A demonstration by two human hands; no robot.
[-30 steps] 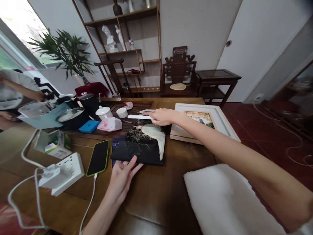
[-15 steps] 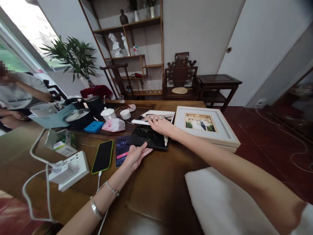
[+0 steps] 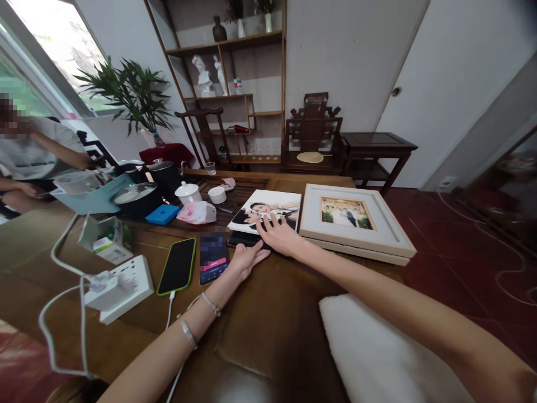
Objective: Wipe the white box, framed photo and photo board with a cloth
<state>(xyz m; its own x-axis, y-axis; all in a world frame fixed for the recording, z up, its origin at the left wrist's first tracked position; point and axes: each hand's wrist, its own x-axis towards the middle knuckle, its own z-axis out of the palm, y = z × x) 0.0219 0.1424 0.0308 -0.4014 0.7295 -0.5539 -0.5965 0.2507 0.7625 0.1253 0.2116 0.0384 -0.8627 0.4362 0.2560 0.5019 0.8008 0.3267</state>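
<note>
A photo print (image 3: 268, 208) with a white border lies flat on the wooden table (image 3: 260, 330), over a dark album or stack underneath. My right hand (image 3: 280, 235) rests on its near edge with the fingers spread flat. My left hand (image 3: 247, 258) lies open just left of it, fingertips touching the dark near corner of the stack. A white-framed picture (image 3: 356, 221) sits directly to the right of the print.
Two phones (image 3: 178, 264) lie left of my left hand, one with a green case on a cable. A white power strip (image 3: 126, 285) and a tissue box (image 3: 107, 239) are further left. Tea ware, a pot and another person (image 3: 29, 157) occupy the far left; a white cushion (image 3: 390, 352) lies near right.
The photo print was turned over and laid flat, picture side up. Both hands moved in to its near edge and the view shifted closer.
</note>
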